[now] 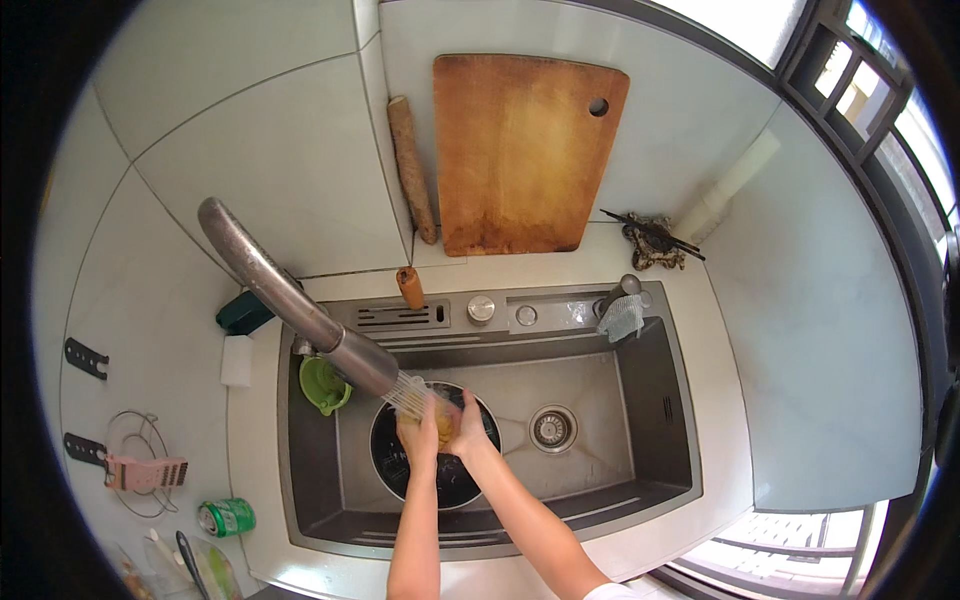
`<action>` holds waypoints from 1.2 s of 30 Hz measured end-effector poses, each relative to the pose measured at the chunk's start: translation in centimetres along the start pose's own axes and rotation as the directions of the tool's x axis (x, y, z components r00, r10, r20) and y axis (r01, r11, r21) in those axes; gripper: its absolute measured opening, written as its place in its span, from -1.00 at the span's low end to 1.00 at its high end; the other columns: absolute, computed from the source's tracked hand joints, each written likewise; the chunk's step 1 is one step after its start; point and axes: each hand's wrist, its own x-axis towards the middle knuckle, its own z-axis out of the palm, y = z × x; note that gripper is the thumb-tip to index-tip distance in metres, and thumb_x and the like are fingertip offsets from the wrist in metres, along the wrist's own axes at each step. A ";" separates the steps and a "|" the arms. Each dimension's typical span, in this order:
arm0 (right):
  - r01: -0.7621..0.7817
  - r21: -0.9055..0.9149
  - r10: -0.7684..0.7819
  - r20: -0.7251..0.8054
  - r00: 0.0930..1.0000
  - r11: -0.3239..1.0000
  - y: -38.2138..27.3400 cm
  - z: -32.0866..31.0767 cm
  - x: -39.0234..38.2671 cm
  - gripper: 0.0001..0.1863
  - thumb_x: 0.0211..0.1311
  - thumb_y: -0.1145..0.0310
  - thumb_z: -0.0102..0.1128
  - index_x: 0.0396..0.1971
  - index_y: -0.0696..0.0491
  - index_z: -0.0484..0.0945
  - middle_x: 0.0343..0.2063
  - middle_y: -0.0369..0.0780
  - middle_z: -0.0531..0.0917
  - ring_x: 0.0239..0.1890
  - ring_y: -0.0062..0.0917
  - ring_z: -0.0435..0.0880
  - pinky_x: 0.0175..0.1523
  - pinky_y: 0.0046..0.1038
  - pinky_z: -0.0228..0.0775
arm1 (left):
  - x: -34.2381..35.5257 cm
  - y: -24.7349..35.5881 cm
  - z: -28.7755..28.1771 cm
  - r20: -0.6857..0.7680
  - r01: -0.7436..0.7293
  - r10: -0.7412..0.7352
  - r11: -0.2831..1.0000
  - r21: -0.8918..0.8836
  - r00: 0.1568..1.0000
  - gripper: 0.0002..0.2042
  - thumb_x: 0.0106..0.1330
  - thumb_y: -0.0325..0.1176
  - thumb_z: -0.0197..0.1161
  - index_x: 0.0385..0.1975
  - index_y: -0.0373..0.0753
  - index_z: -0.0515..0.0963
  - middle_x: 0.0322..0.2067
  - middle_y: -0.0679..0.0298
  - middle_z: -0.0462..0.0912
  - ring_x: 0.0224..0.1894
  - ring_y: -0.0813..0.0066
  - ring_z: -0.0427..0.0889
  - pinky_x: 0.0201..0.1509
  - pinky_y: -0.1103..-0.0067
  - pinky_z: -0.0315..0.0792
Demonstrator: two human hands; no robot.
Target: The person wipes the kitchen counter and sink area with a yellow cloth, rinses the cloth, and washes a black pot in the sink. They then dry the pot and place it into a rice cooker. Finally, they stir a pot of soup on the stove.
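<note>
Both hands come together under the running faucet [360, 360], over a round black pan [388, 455] in the sink. Between them is a see-through, yellowish thing [446, 424] whose kind I cannot make out. My left hand [418, 434] closes on its left side, and my right hand [468, 430] grips it from the right. Spray from the faucet falls on the thing and the left fingers. Some of the pan is hidden behind my hands and forearms.
The steel sink [590, 385] has a drain [553, 428] right of the pan and a green strainer [324, 385] at its left wall. Behind stand a wooden cutting board [530, 150] and a long brown stick-like piece [412, 170]. A green can [228, 517] is at lower left.
</note>
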 end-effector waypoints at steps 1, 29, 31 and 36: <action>-0.052 -0.030 0.053 0.058 0.997 0.998 0.0 0.2 0.0 -0.35 0.24 -0.22 -0.26 -0.02 0.05 0.43 0.01 -0.12 0.47 0.06 -0.24 0.41 0.16 -0.14 0.18 | -0.5 0.5 -0.3 0.005 -0.004 0.004 1.000 0.022 1.000 -0.65 0.20 -0.22 0.21 -0.16 -0.39 0.49 -0.24 0.05 0.59 -0.14 0.24 0.55 -0.05 0.48 0.36; 0.192 0.354 0.357 0.934 -0.017 -0.915 -7.4 -10.3 -12.9 -0.87 -0.24 0.20 0.09 -0.70 -0.07 0.49 -0.50 -0.34 0.43 -0.34 -0.49 0.41 -0.28 -0.43 0.18 | -7.1 2.6 14.3 0.721 0.459 -0.678 0.601 0.654 -0.139 -0.57 0.30 0.08 0.01 -0.71 -0.05 0.23 -0.77 0.49 0.19 -0.74 0.63 0.08 -0.68 0.62 0.07; 0.130 0.438 0.454 0.881 0.136 -0.889 -7.0 -12.4 -12.0 -0.79 -0.22 0.20 0.09 -0.64 -0.01 0.61 -0.47 -0.30 0.49 -0.30 -0.43 0.44 -0.16 -0.35 0.25 | -8.1 2.8 15.0 0.708 0.359 -0.682 0.623 0.695 -0.187 -0.57 0.31 0.04 0.01 -0.71 -0.08 0.24 -0.78 0.50 0.16 -0.76 0.59 0.06 -0.68 0.61 0.11; 0.034 0.577 0.557 0.767 0.319 -0.816 -6.2 -16.6 -7.9 -0.69 -0.18 0.21 0.07 -0.49 0.09 0.67 -0.32 -0.20 0.59 -0.19 -0.30 0.53 -0.06 -0.28 0.35 | -9.7 -0.1 15.9 0.769 -0.279 -0.619 0.718 0.637 0.162 -0.52 0.34 0.00 -0.07 -0.71 -0.26 0.34 -0.77 0.29 0.36 -0.66 0.50 0.34 -0.56 0.49 0.25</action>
